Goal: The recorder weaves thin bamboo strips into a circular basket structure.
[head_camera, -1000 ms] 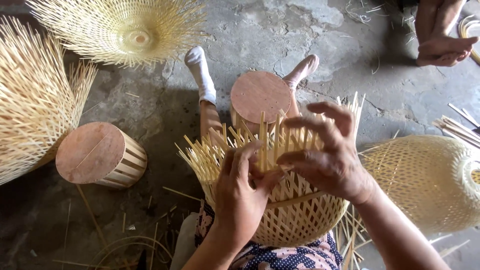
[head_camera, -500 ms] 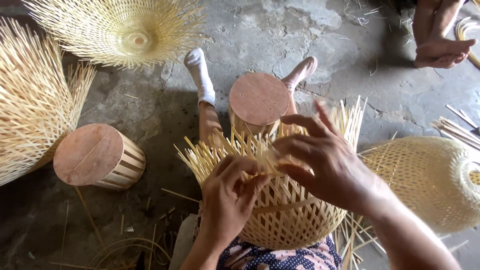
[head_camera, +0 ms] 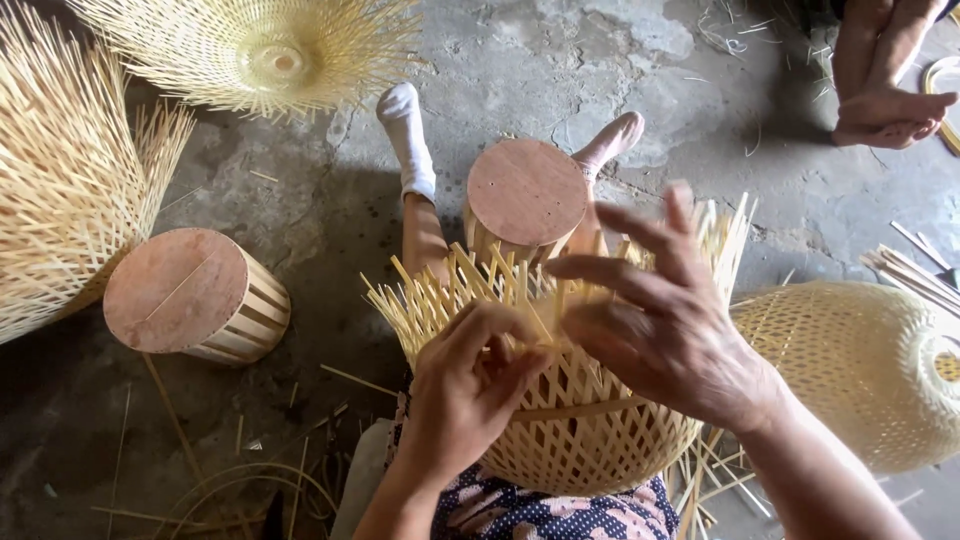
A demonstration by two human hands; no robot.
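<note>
A half-woven bamboo basket (head_camera: 590,435) rests on my lap, loose strips sticking up from its rim. My left hand (head_camera: 470,385) pinches a strip at the near rim, fingers curled around it. My right hand (head_camera: 665,320) hovers over the rim's right side, fingers spread and bent, touching the upright strips. Beyond the basket stands a round wooden form (head_camera: 527,195) between my legs.
A second wooden form (head_camera: 190,295) lies at left. Unfinished splayed baskets sit at the far left (head_camera: 60,190) and top (head_camera: 265,50). A finished woven basket (head_camera: 860,365) lies at right. Another person's feet (head_camera: 885,115) are at top right. Loose strips (head_camera: 915,270) litter the concrete floor.
My left hand has shifted down along the rim and closed on a strip. My right hand has moved right and lowered slightly over the strips.
</note>
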